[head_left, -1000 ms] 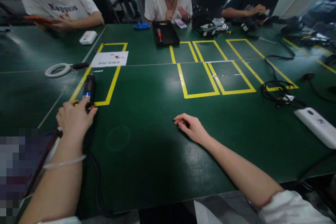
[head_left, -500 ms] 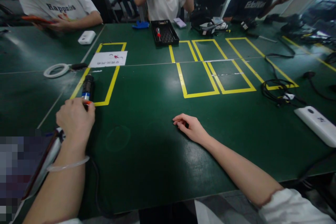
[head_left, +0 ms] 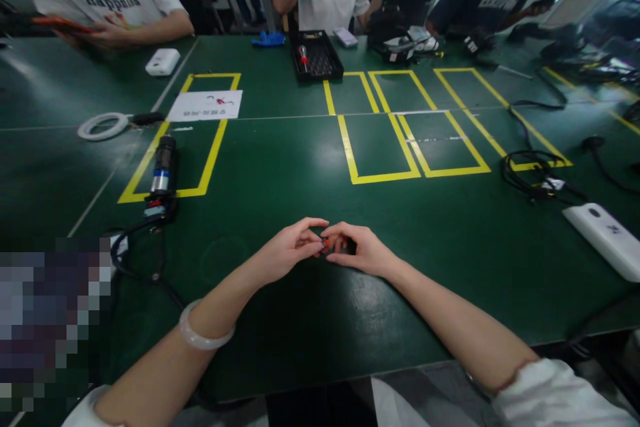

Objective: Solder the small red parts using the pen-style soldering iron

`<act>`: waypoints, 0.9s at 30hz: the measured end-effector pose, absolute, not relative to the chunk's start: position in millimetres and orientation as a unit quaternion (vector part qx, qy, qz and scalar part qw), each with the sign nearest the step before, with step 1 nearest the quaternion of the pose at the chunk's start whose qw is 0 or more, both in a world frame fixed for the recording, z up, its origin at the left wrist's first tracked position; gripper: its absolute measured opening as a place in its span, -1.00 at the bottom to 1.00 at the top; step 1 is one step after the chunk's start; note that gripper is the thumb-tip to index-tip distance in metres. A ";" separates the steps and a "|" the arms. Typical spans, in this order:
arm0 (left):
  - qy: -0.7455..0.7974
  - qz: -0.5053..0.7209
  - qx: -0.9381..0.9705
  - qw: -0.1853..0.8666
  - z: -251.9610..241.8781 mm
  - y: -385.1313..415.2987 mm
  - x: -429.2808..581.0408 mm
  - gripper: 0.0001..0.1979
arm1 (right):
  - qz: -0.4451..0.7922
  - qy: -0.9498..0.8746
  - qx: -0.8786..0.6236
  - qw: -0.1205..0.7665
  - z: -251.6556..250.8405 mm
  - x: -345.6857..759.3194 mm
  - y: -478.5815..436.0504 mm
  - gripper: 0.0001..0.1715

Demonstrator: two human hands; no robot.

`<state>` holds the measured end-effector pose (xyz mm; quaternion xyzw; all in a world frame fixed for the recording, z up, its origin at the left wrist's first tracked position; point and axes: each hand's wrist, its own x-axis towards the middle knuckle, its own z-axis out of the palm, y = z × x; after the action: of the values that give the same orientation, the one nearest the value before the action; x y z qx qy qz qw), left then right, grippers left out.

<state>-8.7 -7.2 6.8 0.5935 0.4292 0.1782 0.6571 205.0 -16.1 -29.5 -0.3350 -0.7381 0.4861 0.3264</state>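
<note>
Above the table's near middle, my left hand (head_left: 295,245) pinches a small orange-red piece (head_left: 327,242), too small to name. My right hand (head_left: 361,250) faces it from the other side, fingers curved, thumb apart from the forefinger. The right fingertips are close to the piece; whether they touch it I cannot tell. To the left, a cylindrical tool (head_left: 161,173) in black and silver with a blue band lies across the bottom edge of a yellow-taped frame (head_left: 213,157), away from both hands. A black cable (head_left: 163,247) is by its near end.
A printed paper (head_left: 205,105) overlaps the left taped frame. At the back stands a black tray (head_left: 320,65) with a red-tipped screwdriver (head_left: 303,57). A white ring (head_left: 103,127) is at left. Coiled black cable (head_left: 530,173) and a white power bank (head_left: 603,240) lie right. Several people sit opposite.
My left hand has left the cylindrical tool and come right to meet my right hand, with the orange-red piece at its fingertips. My right hand stayed almost in place. The view shifted slightly.
</note>
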 end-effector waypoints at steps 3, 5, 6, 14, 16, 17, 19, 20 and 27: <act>0.425 0.174 0.578 0.674 4.5 -7.8 -12.1 -0.39 | 0.485 -0.739 -0.342 0.318 -30.2 202.5 -16.5 -0.76; 0.426 0.176 0.574 0.676 4.4 -7.9 -12.8 -0.36 | 0.488 -0.732 -0.352 0.318 -30.5 201.8 -16.5 -0.80; 0.425 0.177 0.574 0.677 4.3 -8.0 -12.7 -0.35 | 0.491 -0.728 -0.357 0.318 -30.5 201.7 -16.4 -0.80; 0.431 0.193 0.573 0.670 -2.5 -6.0 -13.3 -0.58 | 0.510 -0.705 -0.366 0.330 -26.7 202.2 -16.3 -0.79; 0.433 0.191 0.569 0.673 -4.4 -5.2 -13.1 -0.64 | 0.506 -0.700 -0.373 0.338 -26.6 202.4 -16.4 -0.80; 0.434 0.189 0.570 0.672 -5.0 -5.0 -12.9 -0.64 | 0.502 -0.699 -0.378 0.340 -26.7 202.3 -16.5 -0.80; 0.435 0.186 0.576 0.666 -5.7 -5.4 -12.3 -0.65 | 0.497 -0.699 -0.385 0.341 -27.0 202.0 -16.5 -0.81; 0.436 0.185 0.579 0.664 -5.8 -5.8 -12.0 -0.67 | 0.496 -0.700 -0.385 0.340 -27.1 201.7 -16.6 -0.82; 0.438 0.204 0.576 0.659 -6.8 -9.3 -9.5 -0.72 | 0.512 -0.685 -0.386 0.347 -26.8 199.9 -16.8 -0.80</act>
<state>-9.5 -9.3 -6.8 0.5764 0.4381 0.2044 0.6588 199.9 -16.8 -26.8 -0.3857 -0.6851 0.5115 0.3467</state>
